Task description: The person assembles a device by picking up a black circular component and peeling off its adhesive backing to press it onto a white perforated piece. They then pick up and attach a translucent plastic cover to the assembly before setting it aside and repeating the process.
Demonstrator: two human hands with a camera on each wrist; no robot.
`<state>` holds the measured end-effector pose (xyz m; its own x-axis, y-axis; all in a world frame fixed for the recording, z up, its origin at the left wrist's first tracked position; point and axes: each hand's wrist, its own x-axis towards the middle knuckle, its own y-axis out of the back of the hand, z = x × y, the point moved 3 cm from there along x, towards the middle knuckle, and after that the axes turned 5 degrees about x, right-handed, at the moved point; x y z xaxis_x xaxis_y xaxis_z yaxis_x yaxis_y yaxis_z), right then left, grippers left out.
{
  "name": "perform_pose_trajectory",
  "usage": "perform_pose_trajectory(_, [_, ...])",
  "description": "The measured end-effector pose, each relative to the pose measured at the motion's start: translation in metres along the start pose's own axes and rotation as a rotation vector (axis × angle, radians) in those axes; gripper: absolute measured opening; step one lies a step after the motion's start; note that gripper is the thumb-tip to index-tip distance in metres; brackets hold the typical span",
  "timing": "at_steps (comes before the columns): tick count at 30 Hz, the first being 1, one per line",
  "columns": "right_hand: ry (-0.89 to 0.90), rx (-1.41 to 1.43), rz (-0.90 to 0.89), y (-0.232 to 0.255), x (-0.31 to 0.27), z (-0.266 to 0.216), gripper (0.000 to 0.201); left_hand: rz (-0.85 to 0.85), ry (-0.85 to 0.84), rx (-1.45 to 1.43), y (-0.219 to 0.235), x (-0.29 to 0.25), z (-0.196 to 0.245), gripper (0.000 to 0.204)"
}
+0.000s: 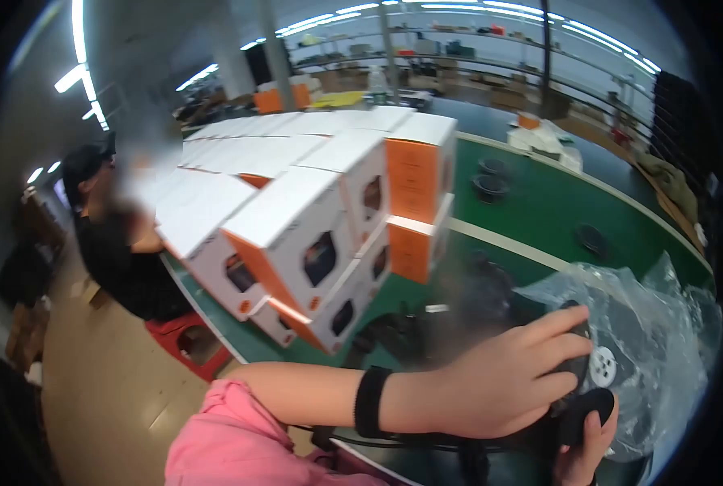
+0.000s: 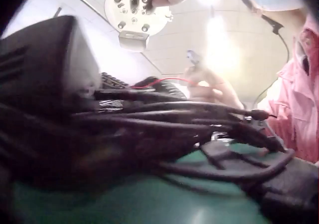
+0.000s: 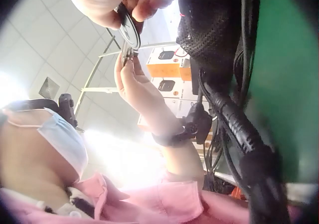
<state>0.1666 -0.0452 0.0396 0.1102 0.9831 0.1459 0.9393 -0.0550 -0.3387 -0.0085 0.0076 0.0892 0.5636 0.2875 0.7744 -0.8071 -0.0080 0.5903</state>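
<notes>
In the head view my left hand [image 1: 499,385] reaches across from a pink sleeve with a black wristband, its fingers bent over a dark part beside a white disc [image 1: 603,367] with dark holes. The left wrist view shows this disc [image 2: 130,22] from below, with several studs and a small tab, gripped from above. My right hand [image 1: 598,449] holds a black round-edged piece [image 1: 582,415] just below the left fingers. In the right wrist view, a flat dark disc with a pale rim [image 3: 129,30] sits in the right fingers, and the left fingertips reach a small metal bit under it.
White-and-orange boxes [image 1: 296,219] are stacked on the green table [image 1: 531,198]. Clear plastic bags [image 1: 661,348] lie at the right. Black cables [image 2: 174,116] and a black block [image 2: 45,64] crowd the near side. A person in black [image 1: 122,259] sits at the left.
</notes>
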Motion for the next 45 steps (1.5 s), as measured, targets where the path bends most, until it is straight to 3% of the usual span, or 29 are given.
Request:
perform_pose_trajectory(1, [0.031,0.036,0.076,0.006,0.0,0.0,0.026,-0.008,0.045,-0.034,-0.007,0.0,-0.004,0.021])
perform_pose_trajectory(2, [0.08,0.253,-0.148,0.019,0.005,0.003,0.022,0.012,0.135,-0.112,-0.011,0.001,-0.009,0.023])
perform_pose_trajectory(4, [0.153,0.291,-0.076,0.025,0.011,0.008,0.024,0.054,0.37,-0.375,-0.03,0.0,-0.025,0.032])
perform_pose_trajectory(5, [0.192,0.297,-0.074,0.03,0.015,0.01,0.026,0.006,0.456,-0.355,-0.03,0.005,-0.027,0.034])
perform_pose_trajectory(6, [0.09,0.413,0.061,0.031,0.015,0.013,0.029,-0.034,0.507,-0.441,-0.035,0.005,-0.031,0.033])
perform_pose_trajectory(7, [0.045,0.461,0.061,0.029,0.017,0.013,0.029,-0.08,0.558,-0.525,-0.041,0.004,-0.035,0.033])
perform_pose_trajectory(8, [0.023,0.44,0.039,0.026,0.019,0.015,0.024,-0.085,0.424,-0.439,-0.044,0.004,-0.038,0.03])
perform_pose_trajectory(9, [-0.001,0.42,0.017,0.024,0.021,0.016,0.022,-0.143,0.546,-0.651,-0.048,-0.001,-0.04,0.029])
perform_pose_trajectory(11, [-0.065,0.306,-0.123,0.022,0.025,0.014,0.026,-0.098,0.365,-0.672,-0.055,-0.009,-0.046,0.026])
perform_pose_trajectory(13, [-0.166,0.423,-0.087,0.022,0.022,0.017,0.023,-0.061,0.543,-0.781,-0.051,-0.015,-0.047,0.031])
perform_pose_trajectory(14, [-0.174,0.435,-0.091,0.023,0.021,0.018,0.021,-0.008,0.748,-1.152,-0.055,-0.024,-0.051,0.032])
perform_pose_trajectory(15, [-0.179,0.447,-0.099,0.023,0.021,0.018,0.019,0.025,0.725,-1.463,-0.055,-0.021,-0.05,0.032])
perform_pose_trajectory(18, [-0.208,0.467,-0.045,0.025,0.023,0.018,0.016,-0.032,0.715,-1.294,-0.065,-0.031,-0.056,0.033])
perform_pose_trajectory(20, [-0.189,0.471,-0.032,0.027,0.021,0.02,0.014,0.133,0.596,-1.041,-0.066,-0.027,-0.053,0.039])
perform_pose_trajectory(23, [-0.13,0.417,0.013,0.03,0.02,0.022,0.014,0.211,0.745,-1.211,-0.067,-0.026,-0.053,0.048])
perform_pose_trajectory(27, [-0.058,0.411,0.006,0.03,0.021,0.021,0.015,0.181,0.697,-1.176,-0.064,-0.019,-0.051,0.064])
perform_pose_trajectory(28, [-0.055,0.388,0.071,0.03,0.021,0.019,0.015,0.206,0.749,-1.172,-0.064,-0.019,-0.05,0.067])
perform_pose_trajectory(29, [-0.052,0.365,0.136,0.031,0.021,0.018,0.015,0.206,0.749,-1.172,-0.064,-0.019,-0.05,0.067])
perform_pose_trajectory(35, [0.039,0.379,0.091,0.036,0.021,0.015,0.018,0.175,0.773,-1.083,-0.063,-0.02,-0.051,0.062])
perform_pose_trajectory(37, [0.054,0.415,0.111,0.029,0.022,0.011,0.018,0.17,0.651,-1.076,-0.062,-0.021,-0.051,0.058])
perform_pose_trajectory(39, [0.07,0.451,0.13,0.03,0.023,0.009,0.018,0.203,0.667,-1.084,-0.062,-0.02,-0.051,0.057])
perform_pose_trajectory(41, [0.032,0.507,-0.042,0.033,0.023,0.009,0.02,0.235,0.682,-1.091,-0.061,-0.02,-0.049,0.056])
perform_pose_trajectory(45, [-0.041,0.446,-0.041,0.031,0.021,0.009,0.022,0.245,0.716,-1.068,-0.056,-0.016,-0.047,0.054])
